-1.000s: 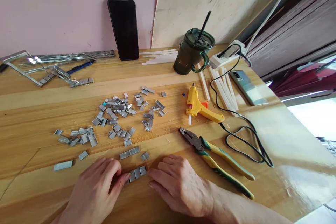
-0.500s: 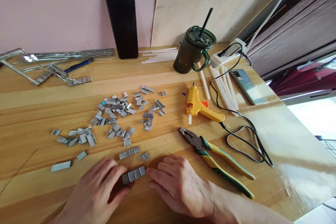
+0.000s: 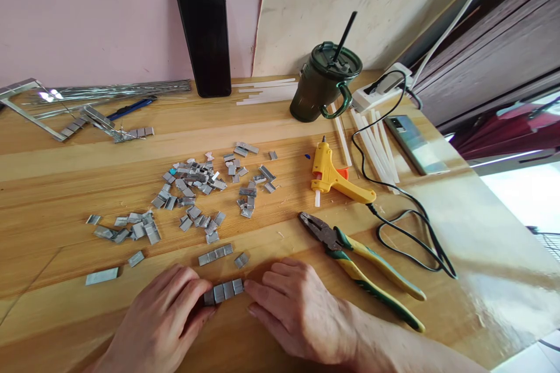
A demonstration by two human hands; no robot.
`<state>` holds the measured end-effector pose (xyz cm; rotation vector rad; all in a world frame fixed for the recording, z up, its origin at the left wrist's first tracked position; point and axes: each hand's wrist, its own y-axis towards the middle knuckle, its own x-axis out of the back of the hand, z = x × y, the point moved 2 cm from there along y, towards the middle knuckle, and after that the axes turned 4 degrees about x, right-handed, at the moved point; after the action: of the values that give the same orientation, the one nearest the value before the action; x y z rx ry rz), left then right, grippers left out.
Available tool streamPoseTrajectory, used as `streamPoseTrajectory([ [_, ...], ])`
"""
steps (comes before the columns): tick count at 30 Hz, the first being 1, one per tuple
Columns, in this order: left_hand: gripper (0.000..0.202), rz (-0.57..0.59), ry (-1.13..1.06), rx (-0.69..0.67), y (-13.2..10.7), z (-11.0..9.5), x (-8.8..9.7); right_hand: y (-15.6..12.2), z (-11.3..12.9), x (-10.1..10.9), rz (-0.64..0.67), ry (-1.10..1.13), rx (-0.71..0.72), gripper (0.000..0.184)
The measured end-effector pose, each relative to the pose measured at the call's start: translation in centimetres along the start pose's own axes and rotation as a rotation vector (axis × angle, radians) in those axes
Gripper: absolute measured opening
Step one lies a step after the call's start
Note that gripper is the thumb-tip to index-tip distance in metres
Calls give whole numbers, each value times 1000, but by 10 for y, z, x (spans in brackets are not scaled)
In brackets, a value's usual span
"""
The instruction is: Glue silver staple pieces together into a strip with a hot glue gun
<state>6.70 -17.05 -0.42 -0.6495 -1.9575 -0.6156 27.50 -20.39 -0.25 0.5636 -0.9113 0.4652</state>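
Note:
A short row of small silver metal pieces (image 3: 224, 290) lies on the wooden table (image 3: 459, 233) close to me. My left hand (image 3: 161, 317) is curled at the row's left end, thumb and fingertips pressed against it. From the other side, my right hand (image 3: 300, 309) rests knuckles-up with bent fingers, its fingertips touching the row's right end. Just beyond lie a second joined row (image 3: 215, 254) and a single piece (image 3: 241, 259).
Many loose metal pieces (image 3: 196, 189) are scattered mid-table. Green-and-yellow pliers (image 3: 361, 265) lie right of my hands, beyond them a yellow glue gun (image 3: 335, 178) with a black cord (image 3: 406, 227). A green mug (image 3: 324, 84), a leaning phone (image 3: 205, 41), glue sticks (image 3: 371, 145) and metal strips (image 3: 109, 92) stand further back.
My left thumb has drawn back, so more of the row shows between my hands. The right hand has barely moved.

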Motion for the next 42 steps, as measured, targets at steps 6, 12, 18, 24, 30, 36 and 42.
streamPoseTrajectory([
  [6,16,6,27,-20,-1,-1,-1,0,1,0,32,0,-6,21],
  [12,22,-22,53,-35,0,-1,-2,1,0,1,25,4,-16,25],
  [18,31,-137,17,-19,3,-4,5,-1,-4,1,-33,90,-66,28],
  [24,18,-178,-140,51,-2,2,14,2,-9,1,-161,31,-124,22],
  [30,12,-324,-224,132,-6,9,13,7,-11,-10,-97,-94,-146,25],
  [36,12,-343,-214,128,-6,6,9,9,-11,-13,-152,-18,-228,20],
  [42,6,-352,-271,125,-10,5,2,7,1,-2,-242,132,-392,20],
])
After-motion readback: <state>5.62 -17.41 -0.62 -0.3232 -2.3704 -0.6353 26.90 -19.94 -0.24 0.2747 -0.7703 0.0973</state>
